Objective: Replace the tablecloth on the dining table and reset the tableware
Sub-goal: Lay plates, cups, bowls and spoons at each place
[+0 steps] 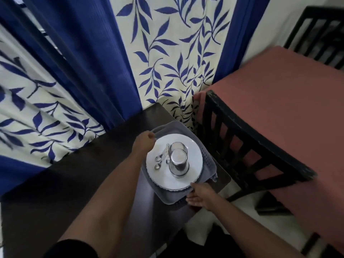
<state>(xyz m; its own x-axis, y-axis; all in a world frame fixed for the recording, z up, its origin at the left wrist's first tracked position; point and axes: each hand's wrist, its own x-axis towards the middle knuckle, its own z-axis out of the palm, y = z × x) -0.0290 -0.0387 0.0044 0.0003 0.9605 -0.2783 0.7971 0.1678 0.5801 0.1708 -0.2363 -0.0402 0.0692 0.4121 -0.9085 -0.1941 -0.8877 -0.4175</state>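
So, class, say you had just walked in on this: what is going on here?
A person grips a grey tray at both ends, left hand on the far handle, right hand on the near edge. It sits on a dark side table and carries white plates, two steel cups and spoons. The dining table beside it has a plain pink cloth and no tableware in view.

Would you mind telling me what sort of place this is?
Probably a home dining room: a table under a pink cloth with dark chairs, leaf-print curtains, and a tray of plates and steel cups.
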